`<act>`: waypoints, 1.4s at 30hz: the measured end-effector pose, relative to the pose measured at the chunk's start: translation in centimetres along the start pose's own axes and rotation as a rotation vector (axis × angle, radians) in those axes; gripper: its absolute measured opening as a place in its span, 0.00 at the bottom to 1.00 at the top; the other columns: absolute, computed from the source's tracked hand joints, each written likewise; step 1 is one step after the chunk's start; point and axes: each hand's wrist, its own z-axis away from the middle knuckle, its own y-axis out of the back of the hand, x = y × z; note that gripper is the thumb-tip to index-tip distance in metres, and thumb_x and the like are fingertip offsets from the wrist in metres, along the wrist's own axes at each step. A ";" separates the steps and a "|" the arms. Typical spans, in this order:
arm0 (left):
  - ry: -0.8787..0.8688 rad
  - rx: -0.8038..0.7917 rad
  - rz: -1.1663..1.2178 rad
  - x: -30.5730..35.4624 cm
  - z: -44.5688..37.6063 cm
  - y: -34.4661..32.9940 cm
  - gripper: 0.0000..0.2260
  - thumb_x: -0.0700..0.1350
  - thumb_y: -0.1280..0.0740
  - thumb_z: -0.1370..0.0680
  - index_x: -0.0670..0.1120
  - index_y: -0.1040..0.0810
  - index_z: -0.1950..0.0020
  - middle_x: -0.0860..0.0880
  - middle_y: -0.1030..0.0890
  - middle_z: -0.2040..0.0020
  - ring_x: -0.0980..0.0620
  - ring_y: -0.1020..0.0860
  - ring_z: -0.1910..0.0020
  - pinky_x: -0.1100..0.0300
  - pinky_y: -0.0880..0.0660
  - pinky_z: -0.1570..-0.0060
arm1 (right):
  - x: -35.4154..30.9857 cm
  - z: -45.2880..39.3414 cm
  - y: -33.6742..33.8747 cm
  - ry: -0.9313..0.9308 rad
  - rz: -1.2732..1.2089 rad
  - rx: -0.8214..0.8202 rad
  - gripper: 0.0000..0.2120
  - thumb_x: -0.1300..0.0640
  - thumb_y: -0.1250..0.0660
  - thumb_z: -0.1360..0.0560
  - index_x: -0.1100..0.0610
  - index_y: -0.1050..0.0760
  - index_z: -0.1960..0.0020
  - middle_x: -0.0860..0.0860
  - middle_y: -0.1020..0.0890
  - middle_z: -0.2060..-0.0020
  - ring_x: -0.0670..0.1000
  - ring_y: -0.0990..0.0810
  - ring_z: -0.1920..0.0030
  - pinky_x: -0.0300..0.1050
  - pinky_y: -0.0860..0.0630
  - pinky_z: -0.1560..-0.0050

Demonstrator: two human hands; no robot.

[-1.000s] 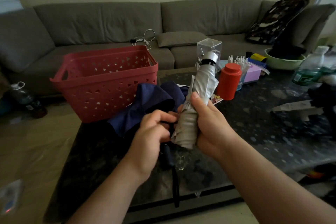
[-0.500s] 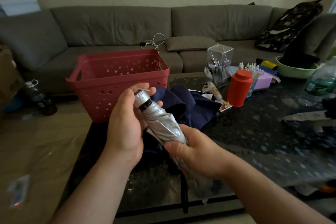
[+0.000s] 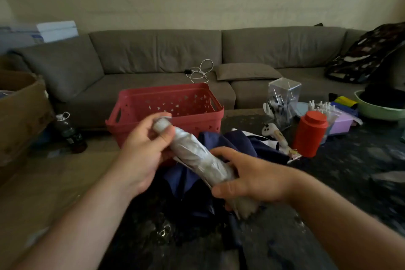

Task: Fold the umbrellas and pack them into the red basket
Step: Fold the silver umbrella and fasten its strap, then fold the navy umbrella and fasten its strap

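Head view, frame centre: both hands, left hand [image 3: 142, 149] and right hand [image 3: 247, 178], grip the rolled silver umbrella [image 3: 197, 158] before the red basket [image 3: 166, 105]; folding seems finished, so dropping it in likely follows.

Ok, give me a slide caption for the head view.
Both hands, left and right, grip a folded silver umbrella before the red basket.

The red basket [image 3: 166, 114] stood open-topped at the table's [image 3: 350, 171] far left corner. A navy umbrella [image 3: 230, 144] lay heaped just before it; a red canister [image 3: 310, 133] and clear box [image 3: 283, 98] crowded the far edge.
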 end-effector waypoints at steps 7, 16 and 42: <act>0.012 0.197 0.072 4.3 -11.8 4.6 0.10 0.34 0.33 0.17 0.48 0.22 0.42 0.44 0.18 0.43 0.49 0.16 0.45 0.55 0.15 0.55 | -4.7 -12.8 6.9 0.228 -0.055 0.511 0.18 0.62 0.20 0.28 0.48 0.18 0.43 0.51 0.16 0.56 0.53 0.17 0.60 0.51 0.17 0.56; 0.667 0.063 -0.580 0.5 -20.5 7.6 0.07 0.36 0.34 0.16 0.35 0.22 0.40 0.39 0.21 0.62 0.44 0.20 0.72 0.50 0.17 0.73 | -2.7 -26.8 9.0 -0.072 0.807 0.276 0.16 0.53 0.26 0.23 0.49 0.17 0.35 0.52 0.16 0.40 0.54 0.18 0.42 0.45 0.22 0.45; -0.529 -0.317 -0.964 -3.7 -0.3 -2.3 0.10 0.40 0.28 0.25 0.55 0.14 0.51 0.60 0.17 0.53 0.63 0.20 0.52 0.67 0.26 0.45 | 4.6 -1.1 2.4 0.122 0.315 0.805 0.12 0.62 0.27 0.29 0.45 0.20 0.56 0.45 0.20 0.66 0.41 0.24 0.67 0.41 0.25 0.61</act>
